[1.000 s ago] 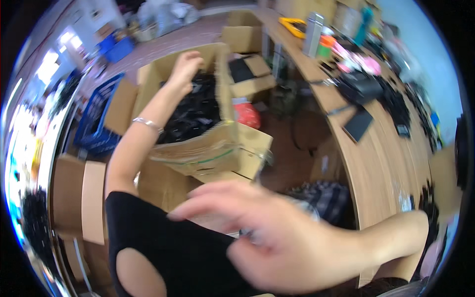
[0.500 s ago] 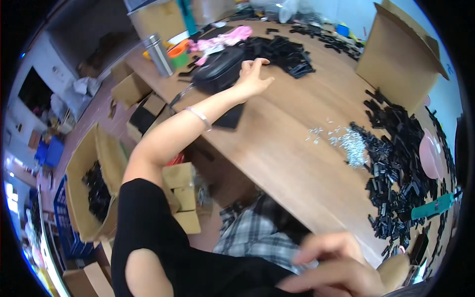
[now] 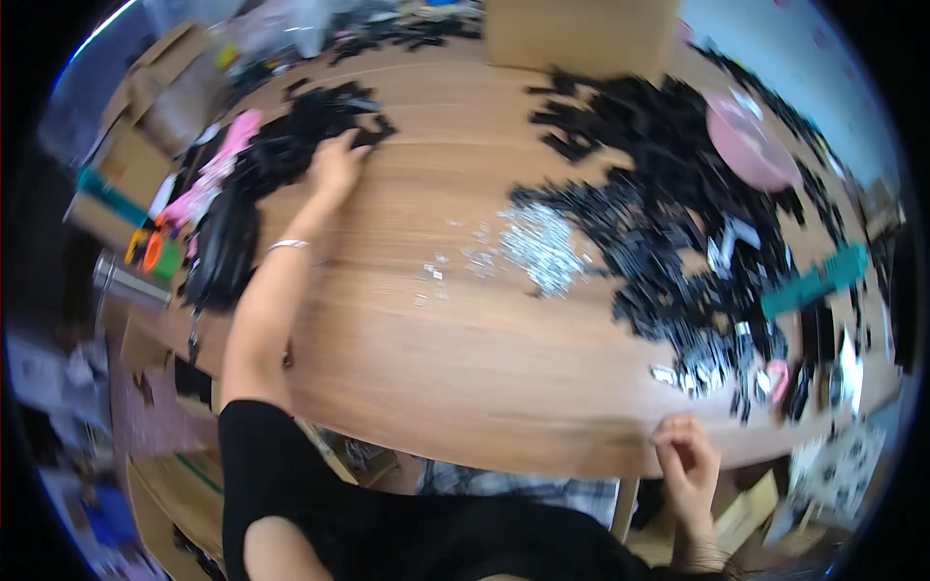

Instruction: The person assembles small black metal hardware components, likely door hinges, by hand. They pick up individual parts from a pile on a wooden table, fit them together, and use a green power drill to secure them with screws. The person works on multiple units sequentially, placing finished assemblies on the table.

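Note:
My left hand (image 3: 336, 167), a bangle on its wrist, reaches to the near right edge of a heap of black plastic pieces (image 3: 291, 140). Its fingers look apart, though blur smears them, and the fingertips meet the dark pieces. Just above the table's front edge, my right hand (image 3: 690, 470) has thumb and fingers curled into a pinch. Anything between those fingertips is too small to make out. Ahead of that hand lie black and shiny clips (image 3: 702, 363). Mid-table is a pile of small silvery metal pieces (image 3: 544, 247), with several strays to its left.
A large black heap (image 3: 649, 145) spreads over the right side, with a pink basin (image 3: 751, 145) and a teal tool (image 3: 816, 281). A cardboard box (image 3: 581, 34) stands behind. At left are a black case (image 3: 223, 247), a pink cloth (image 3: 228, 160) and a steel flask (image 3: 131, 281).
The view has swung right. My left hand has gone from above the black case to the black heap's edge. My right hand has moved to the table's front edge, its fingers now curled together.

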### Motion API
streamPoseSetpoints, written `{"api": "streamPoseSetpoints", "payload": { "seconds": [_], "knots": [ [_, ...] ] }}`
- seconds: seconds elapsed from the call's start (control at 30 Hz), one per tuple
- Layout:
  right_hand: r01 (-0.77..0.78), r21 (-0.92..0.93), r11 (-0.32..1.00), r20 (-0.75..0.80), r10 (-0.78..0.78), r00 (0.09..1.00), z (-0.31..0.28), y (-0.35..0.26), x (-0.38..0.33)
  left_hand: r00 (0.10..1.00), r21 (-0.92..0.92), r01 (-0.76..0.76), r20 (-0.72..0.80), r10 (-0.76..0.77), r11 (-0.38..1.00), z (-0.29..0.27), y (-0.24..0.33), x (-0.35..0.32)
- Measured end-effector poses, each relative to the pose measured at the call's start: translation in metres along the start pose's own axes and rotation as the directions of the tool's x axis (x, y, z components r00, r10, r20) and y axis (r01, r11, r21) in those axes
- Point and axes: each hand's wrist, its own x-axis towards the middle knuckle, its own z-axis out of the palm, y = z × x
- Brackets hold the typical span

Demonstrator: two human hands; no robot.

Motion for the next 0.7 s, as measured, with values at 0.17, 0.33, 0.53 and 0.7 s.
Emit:
{"api": "streamPoseSetpoints", "payload": {
  "seconds": [0.17,0.33,0.53,0.7],
  "knots": [
    [0.339,-0.234,0.911,0.135,-0.315,0.940,-0.015,-0.005,0.021,0.997,-0.022,0.020,-0.080,-0.022,1.000,-0.009,-0.055,-0.014],
    [0.390,-0.589,0.707,-0.073,-0.527,0.847,-0.056,0.008,0.064,0.909,-0.277,-0.103,-0.415,-0.022,0.955,-0.032,-0.028,-0.026],
    [0.411,-0.698,0.586,0.031,-0.548,0.836,-0.057,0.032,0.149,0.680,-0.681,0.729,0.710,0.181,-0.070,-0.101,0.162,-0.145],
    [0.392,-0.710,0.585,0.058,-0.507,0.860,-0.045,0.030,0.202,0.506,-0.576,0.817,0.703,0.500,-0.018,-0.119,0.231,-0.193]
  ]
}}
